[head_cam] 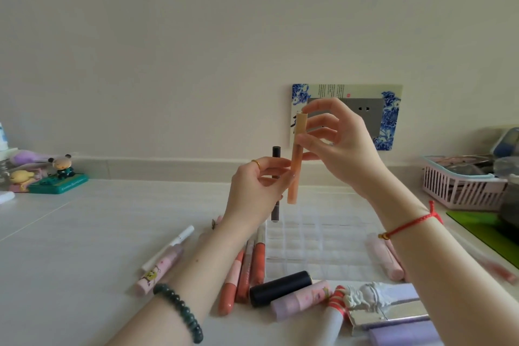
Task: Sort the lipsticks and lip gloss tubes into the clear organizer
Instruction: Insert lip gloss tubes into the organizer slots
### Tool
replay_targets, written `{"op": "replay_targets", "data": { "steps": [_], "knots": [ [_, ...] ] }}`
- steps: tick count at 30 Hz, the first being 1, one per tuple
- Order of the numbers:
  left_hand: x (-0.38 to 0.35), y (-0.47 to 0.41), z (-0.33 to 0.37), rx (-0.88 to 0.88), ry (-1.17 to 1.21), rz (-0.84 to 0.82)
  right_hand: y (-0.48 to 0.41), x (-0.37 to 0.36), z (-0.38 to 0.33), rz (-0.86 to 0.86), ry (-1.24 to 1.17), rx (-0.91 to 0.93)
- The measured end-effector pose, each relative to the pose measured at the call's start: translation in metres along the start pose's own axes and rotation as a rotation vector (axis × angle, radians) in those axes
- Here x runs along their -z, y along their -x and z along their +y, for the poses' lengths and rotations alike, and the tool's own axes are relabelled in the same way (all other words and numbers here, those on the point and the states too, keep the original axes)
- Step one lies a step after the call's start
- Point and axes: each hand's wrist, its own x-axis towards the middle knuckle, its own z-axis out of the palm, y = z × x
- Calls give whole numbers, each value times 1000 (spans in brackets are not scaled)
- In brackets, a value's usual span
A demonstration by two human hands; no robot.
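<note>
My right hand (334,140) and my left hand (255,191) hold a peach lip gloss tube (295,168) upright above the clear organizer (323,244). The right hand pinches its tan cap end, and the left hand's fingertips grip its middle. A dark slim tube (276,153) stands upright in the organizer's far left corner, partly hidden behind my left hand. Several lipsticks and glosses lie on the table around the organizer: coral tubes (247,270), a black lipstick (280,286), a lilac-pink tube (300,300), a pink cartoon tube (160,270) and pale pink tubes (386,258).
A pink slatted basket (463,191) sits at the right by a green mat (483,230). Small figurines (56,174) stand at the left by the wall. A decorated socket plate (390,118) is on the wall behind. An ornate white and purple case (387,306) lies nearest me.
</note>
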Motion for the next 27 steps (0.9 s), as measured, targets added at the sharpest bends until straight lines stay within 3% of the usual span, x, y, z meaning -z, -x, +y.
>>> {"op": "replay_targets", "data": {
  "steps": [10,27],
  "knots": [
    [-8,1,-15,-18,-114,-75,1,-7,30,89,50,12],
    [-11,10,-22,-25,-206,-104,10,-13,55,49,137,-81]
  ]
}}
